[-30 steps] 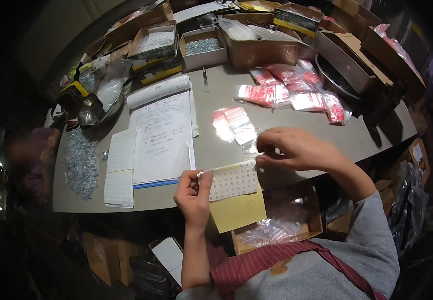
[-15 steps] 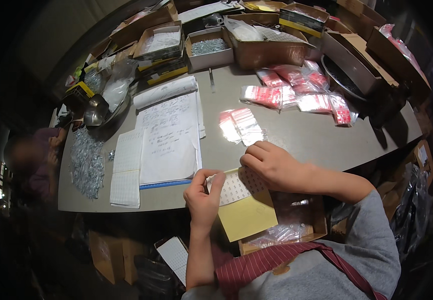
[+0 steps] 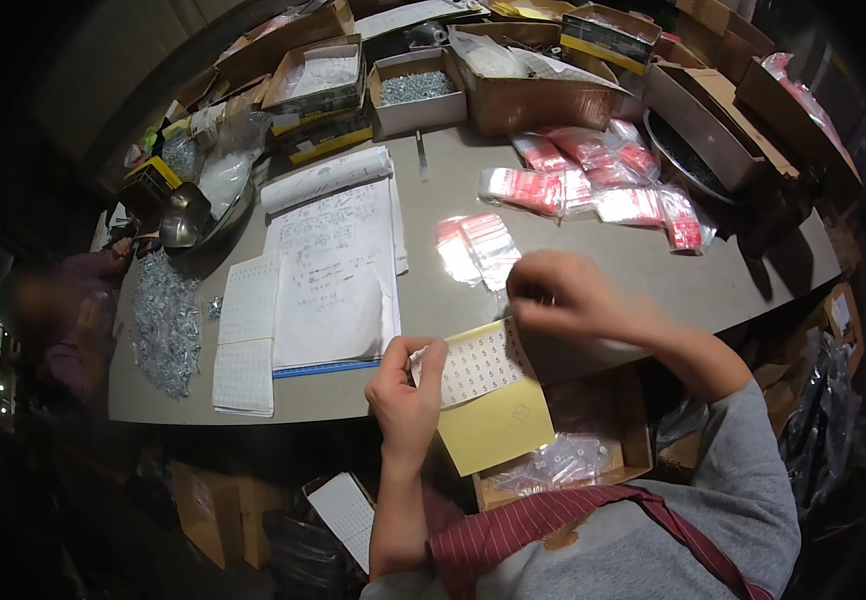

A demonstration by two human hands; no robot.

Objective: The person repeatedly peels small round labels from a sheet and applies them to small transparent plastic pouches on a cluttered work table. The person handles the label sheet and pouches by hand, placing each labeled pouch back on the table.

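So the label sheet [image 3: 478, 368] is up in the air right at the near edge of the worktop [image 3: 423, 312], white with neat rows of tiny printed labels, and a yellow sheet [image 3: 498, 432], probably backing paper, hangs down on the near side of it. The left hand [image 3: 403, 390] has it pinched by the left edge, thumb on top, so those fingers are closed down on paper. The right hand [image 3: 573, 295] is just off the far right corner, fingers curled in and pretty blurred, so honestly can't tell if there's anything between them.

Handling-wise I'd bet it weighs next to nothing: thin, bendy, easy to crease or tear, maybe a bit slick on the backing. Edges are the place to grab it, left margin like they've got it, keeping thumbs off the labels as they're likely tacky underneath.

The little zip bags [image 3: 478, 250] fanned out just past the right hand look shiny, floppy and slippery; I'd take one by a corner. More clear bags [image 3: 558, 465] sit in a cardboard box [image 3: 643, 415] on the near side, below the worktop.
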